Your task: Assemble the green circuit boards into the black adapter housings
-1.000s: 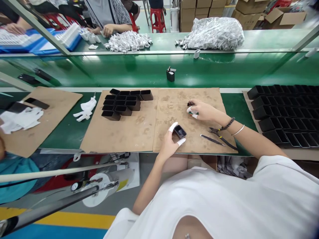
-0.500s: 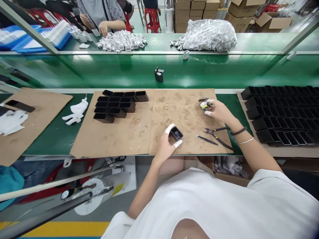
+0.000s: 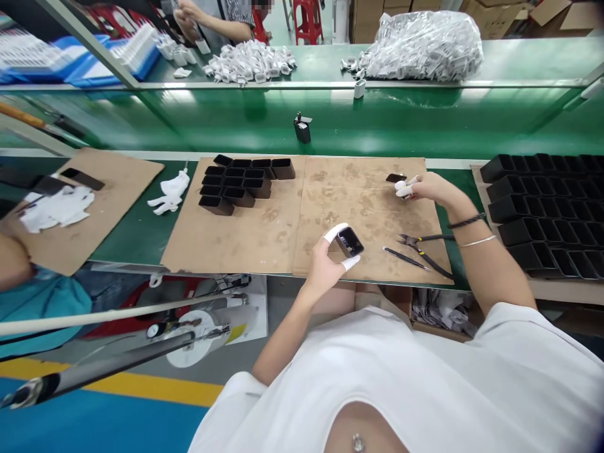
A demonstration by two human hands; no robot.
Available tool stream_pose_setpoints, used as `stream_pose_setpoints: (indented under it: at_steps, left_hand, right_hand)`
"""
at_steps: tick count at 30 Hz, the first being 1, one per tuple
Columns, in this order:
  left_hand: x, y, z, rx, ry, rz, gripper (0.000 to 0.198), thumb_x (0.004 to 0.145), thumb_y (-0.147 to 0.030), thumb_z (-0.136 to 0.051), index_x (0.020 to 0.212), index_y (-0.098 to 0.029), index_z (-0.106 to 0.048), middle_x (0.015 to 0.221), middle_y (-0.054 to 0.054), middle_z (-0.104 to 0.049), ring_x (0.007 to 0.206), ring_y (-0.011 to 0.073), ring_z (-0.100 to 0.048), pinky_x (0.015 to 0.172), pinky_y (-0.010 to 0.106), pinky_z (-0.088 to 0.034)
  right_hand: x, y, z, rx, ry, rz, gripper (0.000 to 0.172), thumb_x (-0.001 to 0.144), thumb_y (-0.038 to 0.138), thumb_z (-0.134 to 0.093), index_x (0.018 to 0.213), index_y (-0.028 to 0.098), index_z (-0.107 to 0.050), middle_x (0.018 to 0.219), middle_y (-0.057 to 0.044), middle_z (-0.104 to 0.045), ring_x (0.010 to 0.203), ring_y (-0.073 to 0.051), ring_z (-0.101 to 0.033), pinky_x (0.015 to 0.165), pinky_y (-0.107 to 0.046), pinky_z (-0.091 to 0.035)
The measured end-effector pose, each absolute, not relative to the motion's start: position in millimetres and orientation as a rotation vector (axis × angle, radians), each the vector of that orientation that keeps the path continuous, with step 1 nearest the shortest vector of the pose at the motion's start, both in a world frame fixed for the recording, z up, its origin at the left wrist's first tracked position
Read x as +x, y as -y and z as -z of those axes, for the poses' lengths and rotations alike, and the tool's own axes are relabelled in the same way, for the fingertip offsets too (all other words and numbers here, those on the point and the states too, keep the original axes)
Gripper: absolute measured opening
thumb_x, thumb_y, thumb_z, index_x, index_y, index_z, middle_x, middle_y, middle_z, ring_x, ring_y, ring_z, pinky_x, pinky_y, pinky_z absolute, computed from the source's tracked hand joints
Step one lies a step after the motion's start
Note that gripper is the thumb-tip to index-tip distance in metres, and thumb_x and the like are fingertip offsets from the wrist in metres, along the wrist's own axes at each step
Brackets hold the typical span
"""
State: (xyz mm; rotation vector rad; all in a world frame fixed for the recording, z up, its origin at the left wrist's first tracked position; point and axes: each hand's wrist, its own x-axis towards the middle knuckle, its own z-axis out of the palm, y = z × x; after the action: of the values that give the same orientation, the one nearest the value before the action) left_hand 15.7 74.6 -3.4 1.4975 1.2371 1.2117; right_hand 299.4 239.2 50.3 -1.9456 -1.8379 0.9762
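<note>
My left hand [image 3: 324, 264], in white finger cots, grips a small black rectangular case [image 3: 350, 243] between thumb and forefinger above the cardboard. The case's top end, tilted up towards me, looks dark and glossy. Further back and to the right, my right hand [image 3: 431, 187] is pinched round a small electronic module [image 3: 404, 189], mostly covered by white finger cots. Just behind those fingers is a flat dark piece [image 3: 395, 178]. Black tweezers [image 3: 406, 258] and side cutters [image 3: 418, 242] with black-and-yellow handles lie on the cardboard between and below my hands.
Several black cases [image 3: 240, 182] stand grouped on the cardboard [image 3: 264, 245] at left; many more rows [image 3: 542, 220] stand at far right. A black unit [image 3: 302, 129] sits on the green belt. White gloves [image 3: 170, 190] lie left. Across the belt, another person's hands [image 3: 189, 16] work near white parts.
The whole view has shifted, moving the bench up in the picture. My right fingers have closed over the module, hiding its yellow-green label and board. My left hand still holds the case.
</note>
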Motion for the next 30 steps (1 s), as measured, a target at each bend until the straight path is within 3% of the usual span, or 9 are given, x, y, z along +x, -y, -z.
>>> stream_pose_setpoints:
  at_steps: [3, 9, 14, 16, 19, 20, 24, 27, 30]
  left_hand:
    - [14, -67, -24, 1.477, -1.157, -1.265, 0.069, 0.075, -0.031, -0.087, 0.138, -0.022, -0.061, 0.145, 0.012, -0.065, 0.139, 0.0312, -0.060, 0.122, 0.047, -0.047]
    - [12, -55, -74, 1.543, -1.107, -1.307, 0.069, 0.076, -0.046, -0.088, 0.135, -0.024, -0.061, 0.137, 0.011, -0.065, 0.131, 0.0308, -0.063, 0.111, 0.042, -0.056]
    - [16, -65, -61, 1.579, -1.286, -1.363, 0.070, 0.069, -0.047, -0.093, 0.128, -0.024, -0.061, 0.128, 0.009, -0.064, 0.123, 0.0278, -0.064, 0.100, 0.037, -0.059]
    - [20, -73, -37, 1.584, -1.433, -1.414, 0.060, 0.069, -0.040, -0.093, 0.118, -0.022, -0.063, 0.117, 0.007, -0.066, 0.113, 0.0248, -0.067, 0.096, 0.037, -0.058]
    - [27, -81, 2, 1.592, -1.652, -1.370, 0.017, 0.082, -0.024, -0.077, 0.090, -0.021, -0.062, 0.090, 0.001, -0.064, 0.084, 0.0168, -0.065, 0.085, 0.032, -0.056]
    - [28, -81, 12, 1.594, -1.683, -1.335, 0.014, 0.084, -0.020, -0.073, 0.083, -0.021, -0.059, 0.084, 0.000, -0.061, 0.076, 0.0151, -0.062, 0.079, 0.030, -0.055]
    - [28, -79, 25, 1.589, -1.698, -1.279, 0.024, 0.078, -0.020, -0.078, 0.082, -0.021, -0.055, 0.083, -0.001, -0.057, 0.071, 0.0149, -0.057, 0.075, 0.031, -0.053]
    - [30, -87, 17, 1.625, -1.730, -1.269, 0.063, 0.067, -0.027, -0.091, 0.118, -0.019, -0.055, 0.117, 0.010, -0.058, 0.108, 0.0253, -0.061, 0.102, 0.042, -0.050]
    - [39, -102, 12, 1.645, -1.807, -1.173, 0.104, 0.063, -0.037, -0.095, 0.147, -0.019, -0.036, 0.150, 0.022, -0.041, 0.143, 0.0400, -0.041, 0.122, 0.057, -0.031]
  right_hand:
    - [292, -207, -63, -1.588, 1.586, -1.365, 0.032, 0.065, 0.043, -0.081, 0.083, 0.020, -0.068, 0.103, -0.014, -0.078, 0.106, -0.034, -0.074, 0.098, -0.050, -0.060]
    - [233, -103, -90, -1.067, 1.073, -1.543, 0.052, 0.049, 0.044, -0.094, 0.093, 0.029, -0.071, 0.101, -0.004, -0.076, 0.109, -0.036, -0.072, 0.099, -0.054, -0.060]
    - [214, -75, -86, -0.966, 0.927, -1.577, 0.057, 0.058, 0.059, -0.086, 0.106, 0.033, -0.070, 0.120, -0.005, -0.075, 0.131, -0.039, -0.064, 0.116, -0.059, -0.049]
    - [214, -73, -73, -0.981, 0.889, -1.568, 0.053, 0.065, 0.062, -0.078, 0.109, 0.034, -0.069, 0.124, -0.005, -0.075, 0.133, -0.037, -0.063, 0.120, -0.059, -0.045]
    - [216, -71, -49, -1.011, 0.884, -1.555, 0.052, 0.071, 0.062, -0.067, 0.114, 0.033, -0.068, 0.129, -0.005, -0.074, 0.132, -0.036, -0.063, 0.121, -0.059, -0.045]
    - [216, -69, -42, -1.015, 0.893, -1.552, 0.052, 0.072, 0.061, -0.065, 0.115, 0.033, -0.068, 0.129, -0.006, -0.074, 0.131, -0.036, -0.064, 0.120, -0.060, -0.045]
    - [222, -67, -25, -0.990, 0.885, -1.537, 0.046, 0.070, 0.053, -0.065, 0.111, 0.033, -0.069, 0.126, -0.005, -0.075, 0.128, -0.036, -0.065, 0.117, -0.062, -0.047]
    - [230, -69, -22, -0.972, 0.845, -1.523, 0.043, 0.065, 0.042, -0.074, 0.106, 0.033, -0.070, 0.122, -0.003, -0.076, 0.124, -0.036, -0.067, 0.117, -0.062, -0.048]
    - [236, -70, -20, -0.971, 0.821, -1.517, 0.042, 0.062, 0.037, -0.079, 0.104, 0.034, -0.070, 0.119, -0.002, -0.076, 0.121, -0.035, -0.068, 0.116, -0.062, -0.048]
